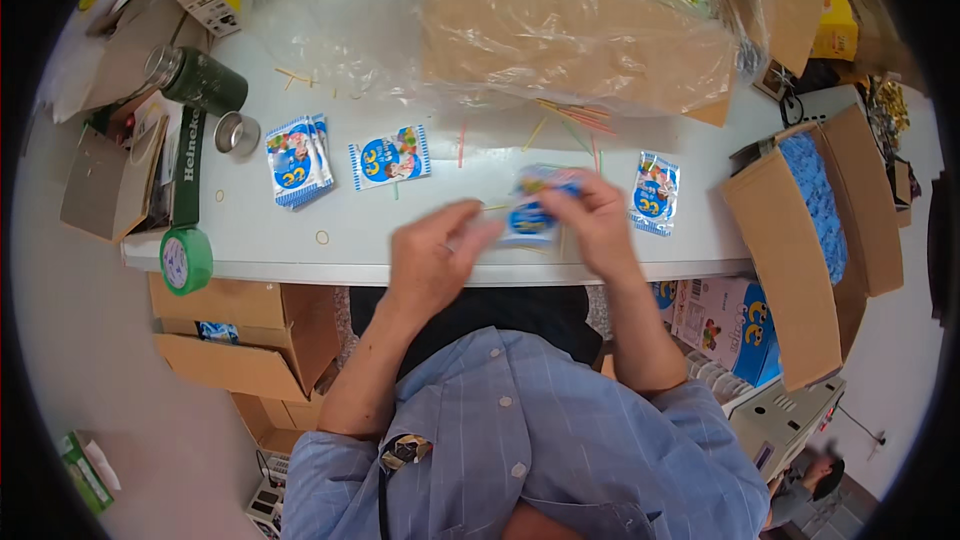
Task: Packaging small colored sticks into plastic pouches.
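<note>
With my right hand I am pinching a small packet over the near part of the white table. My left hand is hanging just beside it, thumb and finger close together. A thin yellow stick is showing near those fingertips — I cannot tell if I am holding it. The small packet is looking blurry, and my right fingers are hiding some of it. Its long side seems to be running away from me, the top leaning a bit right. I am seeing blue and white on it, but its writing is too smeary to read.

Another packet is lying to the right, its long side running away from me. On the left, a flat packet is lying sideways, beside a stack of packets. These are showing blue patches with pale letters, and stripy ends.

Farther out, coloured sticks are lying by a clear plastic bag — and a brown box is holding crinkly blue stuff, hard to make out.
</note>
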A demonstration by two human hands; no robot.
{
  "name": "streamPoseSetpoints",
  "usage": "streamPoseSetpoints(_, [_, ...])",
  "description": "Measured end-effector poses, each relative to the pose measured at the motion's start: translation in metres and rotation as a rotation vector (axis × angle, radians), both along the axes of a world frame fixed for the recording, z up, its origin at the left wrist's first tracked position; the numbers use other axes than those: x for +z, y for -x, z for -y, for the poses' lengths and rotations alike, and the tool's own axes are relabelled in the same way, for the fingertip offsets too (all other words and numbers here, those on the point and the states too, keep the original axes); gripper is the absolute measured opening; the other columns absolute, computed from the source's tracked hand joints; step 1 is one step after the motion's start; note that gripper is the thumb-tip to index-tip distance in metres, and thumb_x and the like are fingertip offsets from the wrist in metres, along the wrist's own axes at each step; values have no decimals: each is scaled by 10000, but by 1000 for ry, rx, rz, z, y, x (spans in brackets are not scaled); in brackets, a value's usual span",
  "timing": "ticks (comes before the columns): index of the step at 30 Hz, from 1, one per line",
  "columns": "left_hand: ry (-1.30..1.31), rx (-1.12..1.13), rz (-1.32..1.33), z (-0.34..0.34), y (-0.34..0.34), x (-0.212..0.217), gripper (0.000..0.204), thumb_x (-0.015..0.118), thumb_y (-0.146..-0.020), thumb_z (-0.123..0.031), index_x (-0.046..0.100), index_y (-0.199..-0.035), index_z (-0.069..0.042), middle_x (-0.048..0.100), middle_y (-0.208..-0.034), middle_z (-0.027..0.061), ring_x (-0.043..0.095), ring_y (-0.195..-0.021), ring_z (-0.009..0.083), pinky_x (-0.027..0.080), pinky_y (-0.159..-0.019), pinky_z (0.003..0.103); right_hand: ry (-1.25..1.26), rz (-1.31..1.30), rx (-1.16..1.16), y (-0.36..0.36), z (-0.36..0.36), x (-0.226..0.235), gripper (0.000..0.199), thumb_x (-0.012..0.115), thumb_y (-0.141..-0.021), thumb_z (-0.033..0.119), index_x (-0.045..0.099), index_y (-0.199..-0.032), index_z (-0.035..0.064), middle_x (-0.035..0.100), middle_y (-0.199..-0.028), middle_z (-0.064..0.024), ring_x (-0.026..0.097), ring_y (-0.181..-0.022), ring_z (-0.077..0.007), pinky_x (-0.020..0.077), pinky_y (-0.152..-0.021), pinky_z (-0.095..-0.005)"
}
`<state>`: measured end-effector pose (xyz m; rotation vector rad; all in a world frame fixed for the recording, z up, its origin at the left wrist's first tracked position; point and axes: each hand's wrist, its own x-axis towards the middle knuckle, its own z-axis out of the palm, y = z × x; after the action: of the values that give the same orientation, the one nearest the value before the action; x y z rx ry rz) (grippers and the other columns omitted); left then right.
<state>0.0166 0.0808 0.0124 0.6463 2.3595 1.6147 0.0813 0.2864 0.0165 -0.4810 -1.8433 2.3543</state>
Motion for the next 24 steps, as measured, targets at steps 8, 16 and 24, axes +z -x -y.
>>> streamPoseSetpoints(8, [858,234,-610,36,81,-1,441,692,-864,-220,566,-1219,10,457,-1423,169,348,-1377,371,270,-1124,516,-501,255,-188,-40,-120,15,250,646,-933,98,585,-1142,-25,693,-916,-70,632,-801,-75,522,-699,-232])
streamPoseSetpoints(16, [882,47,-585,50,112,-21,296,700,-840,-173,600,-1069,-13,475,-1399,146,321,-1397,372,161,-1151,587,-1456,296,-303,-50,-133,-5,331,681,-862,152,602,-1159,29,672,-996,-182,638,-855,-369,513,-763,-410])
streamPoseSetpoints(24, [629,63,-527,58,105,9,140,741,-785,-63,636,-877,-54,673,-917,75,628,-903,256,272,-1128,531,-1051,-25,-132,-28,-71,56,333,711,-850,97,606,-1157,24,646,-1071,-119,603,-895,-195,487,-719,-299])
